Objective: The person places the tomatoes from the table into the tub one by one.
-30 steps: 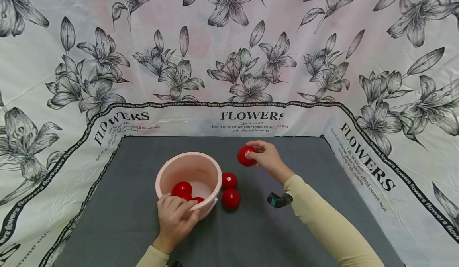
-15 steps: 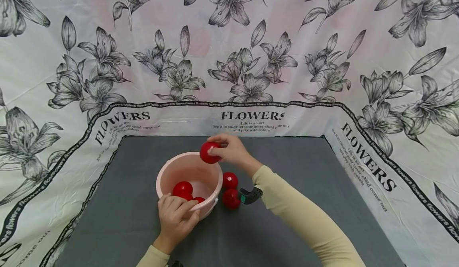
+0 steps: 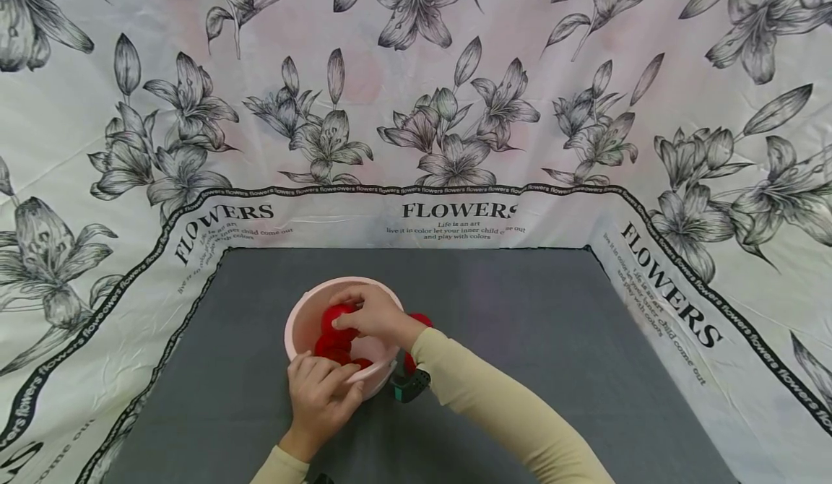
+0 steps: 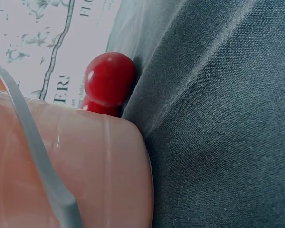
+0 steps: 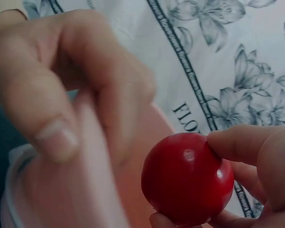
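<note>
A pink bucket (image 3: 295, 323) stands on the dark grey cloth in the head view, with a few shiny red balls (image 3: 333, 349) inside. My left hand (image 3: 320, 399) grips its near rim, thumb outside and fingers over the edge; the right wrist view shows this up close. Reaching in over the right side of the rim, my right hand (image 3: 375, 316) pinches another red ball (image 5: 183, 178) between thumb and fingers. That ball is within the bucket's mouth, above the others. Just right of the bucket, two more red balls (image 4: 109, 79) lie together, partly covered by my right arm in the head view.
The bucket's pale handle (image 4: 35, 142) hangs down its outer side. A grey cloth (image 3: 552, 368) covers the table. White flower-printed sheeting (image 3: 455, 137) rises at the back and along both sides. My right wrist carries a dark band (image 3: 411, 386).
My right hand has carried its red ball leftward from right of the bucket, over the rim and down into the bucket's mouth. The left hand keeps its place on the rim.
</note>
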The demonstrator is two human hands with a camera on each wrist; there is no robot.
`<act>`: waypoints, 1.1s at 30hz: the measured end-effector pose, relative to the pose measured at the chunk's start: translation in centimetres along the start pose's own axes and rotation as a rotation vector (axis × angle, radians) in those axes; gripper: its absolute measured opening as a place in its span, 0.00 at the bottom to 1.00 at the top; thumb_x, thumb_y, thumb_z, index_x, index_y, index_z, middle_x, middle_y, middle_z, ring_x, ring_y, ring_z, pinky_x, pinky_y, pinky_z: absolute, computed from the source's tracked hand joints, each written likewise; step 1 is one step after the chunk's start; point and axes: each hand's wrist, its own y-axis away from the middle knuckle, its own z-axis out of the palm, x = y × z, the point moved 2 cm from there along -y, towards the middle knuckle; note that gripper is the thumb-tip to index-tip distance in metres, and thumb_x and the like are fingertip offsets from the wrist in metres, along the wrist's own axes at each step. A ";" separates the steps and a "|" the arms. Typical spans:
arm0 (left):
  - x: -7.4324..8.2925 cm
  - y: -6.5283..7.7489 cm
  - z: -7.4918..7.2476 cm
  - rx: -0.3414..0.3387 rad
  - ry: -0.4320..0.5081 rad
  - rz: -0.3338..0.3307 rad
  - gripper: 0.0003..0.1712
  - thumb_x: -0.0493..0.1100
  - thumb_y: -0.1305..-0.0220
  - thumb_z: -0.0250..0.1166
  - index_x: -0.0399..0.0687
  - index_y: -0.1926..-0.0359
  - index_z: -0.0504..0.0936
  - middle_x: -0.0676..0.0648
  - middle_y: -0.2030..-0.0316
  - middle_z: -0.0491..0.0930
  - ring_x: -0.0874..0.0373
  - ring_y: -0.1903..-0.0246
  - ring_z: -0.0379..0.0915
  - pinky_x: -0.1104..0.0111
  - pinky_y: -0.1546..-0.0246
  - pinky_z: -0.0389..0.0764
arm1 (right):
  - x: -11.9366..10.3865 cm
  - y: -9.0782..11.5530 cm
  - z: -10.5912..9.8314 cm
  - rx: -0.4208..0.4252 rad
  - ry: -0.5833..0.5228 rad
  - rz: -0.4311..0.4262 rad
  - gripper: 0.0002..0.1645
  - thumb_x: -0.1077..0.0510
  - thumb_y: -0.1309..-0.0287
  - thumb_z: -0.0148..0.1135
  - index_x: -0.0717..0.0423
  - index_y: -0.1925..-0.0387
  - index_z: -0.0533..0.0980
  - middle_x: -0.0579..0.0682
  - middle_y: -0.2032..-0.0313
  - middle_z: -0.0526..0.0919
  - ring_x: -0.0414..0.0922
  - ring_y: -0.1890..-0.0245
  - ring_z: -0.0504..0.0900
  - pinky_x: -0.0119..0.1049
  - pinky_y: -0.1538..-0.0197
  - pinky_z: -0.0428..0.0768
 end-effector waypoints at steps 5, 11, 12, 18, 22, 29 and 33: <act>0.1 0.0 0.1 0.010 0.011 0.011 0.20 0.53 0.34 0.59 0.49 0.75 0.88 0.49 0.80 0.78 0.52 0.75 0.69 0.52 0.52 0.64 | 0.6 0.2 0.9 -0.013 0.075 -0.006 0.24 0.58 0.48 0.75 0.47 0.47 0.84 0.49 0.50 0.87 0.42 0.60 0.80 0.34 0.63 0.87; 0.1 0.0 0.1 0.009 0.008 0.006 0.21 0.53 0.33 0.58 0.48 0.76 0.87 0.49 0.80 0.77 0.52 0.74 0.69 0.52 0.51 0.64 | 1.1 0.2 1.6 -0.032 0.102 -0.010 0.23 0.60 0.48 0.75 0.47 0.48 0.85 0.47 0.49 0.88 0.41 0.59 0.80 0.34 0.61 0.87; 0.1 0.0 0.0 0.005 0.006 0.002 0.21 0.53 0.33 0.58 0.48 0.75 0.87 0.49 0.80 0.77 0.52 0.74 0.69 0.51 0.52 0.64 | 1.2 0.2 1.6 -0.035 0.105 -0.013 0.23 0.60 0.48 0.75 0.47 0.48 0.85 0.47 0.49 0.88 0.41 0.58 0.80 0.34 0.61 0.87; 0.1 0.0 0.1 -0.002 0.002 -0.011 0.22 0.54 0.32 0.57 0.48 0.75 0.87 0.49 0.80 0.77 0.52 0.74 0.69 0.52 0.52 0.64 | 1.4 0.3 1.9 -0.062 0.097 -0.025 0.23 0.60 0.47 0.75 0.47 0.48 0.85 0.46 0.51 0.88 0.41 0.60 0.80 0.36 0.61 0.87; 0.1 -0.1 0.1 0.000 0.001 -0.008 0.22 0.54 0.32 0.57 0.48 0.76 0.87 0.49 0.80 0.77 0.52 0.74 0.68 0.51 0.53 0.64 | 1.4 0.3 1.9 -0.064 0.084 -0.023 0.22 0.60 0.47 0.74 0.48 0.48 0.85 0.46 0.50 0.88 0.41 0.60 0.81 0.38 0.60 0.88; 0.1 -0.1 0.1 0.011 0.005 0.003 0.20 0.53 0.33 0.58 0.49 0.75 0.88 0.49 0.80 0.77 0.51 0.74 0.69 0.52 0.53 0.64 | 1.4 -0.1 1.5 0.023 0.067 -0.025 0.20 0.59 0.45 0.72 0.51 0.49 0.84 0.52 0.51 0.88 0.42 0.57 0.83 0.35 0.58 0.87; 0.1 -0.1 0.0 0.009 0.008 0.001 0.20 0.53 0.33 0.58 0.49 0.74 0.88 0.49 0.80 0.77 0.51 0.74 0.69 0.51 0.53 0.63 | 1.4 -0.3 1.1 0.039 0.016 -0.021 0.21 0.59 0.43 0.71 0.54 0.47 0.83 0.58 0.50 0.86 0.44 0.58 0.81 0.38 0.61 0.87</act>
